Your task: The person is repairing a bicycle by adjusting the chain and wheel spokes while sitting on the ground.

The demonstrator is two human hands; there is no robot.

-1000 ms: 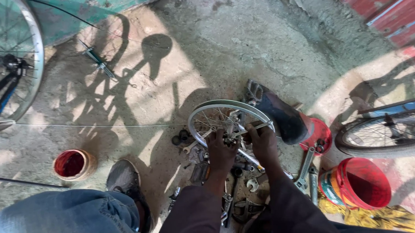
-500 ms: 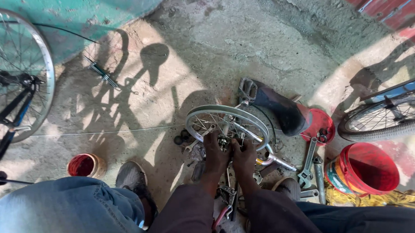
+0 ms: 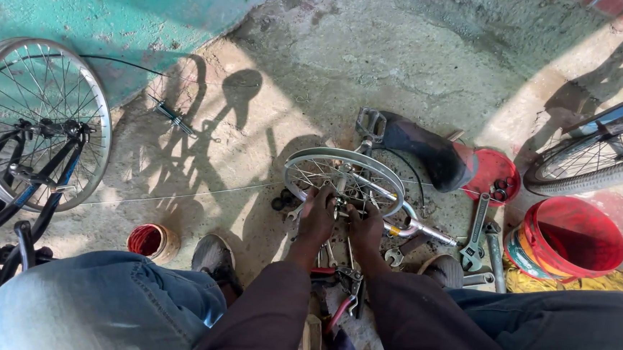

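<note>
Both hands work at the hub of a small spoked wheel (image 3: 344,177) lying flat on the concrete floor (image 3: 257,121) between the person's knees. The left hand (image 3: 317,218) has its fingers curled down on the spokes near the hub; the right hand (image 3: 366,229) grips beside it, fingers closed on something I cannot make out. A red bucket (image 3: 574,241) and wrenches (image 3: 477,235) lie just right

Dark maroon sleeves (image 3: 274,310), faded blue jeans (image 3: 102,299), grey worn shoe (image 3: 214,257).
</note>
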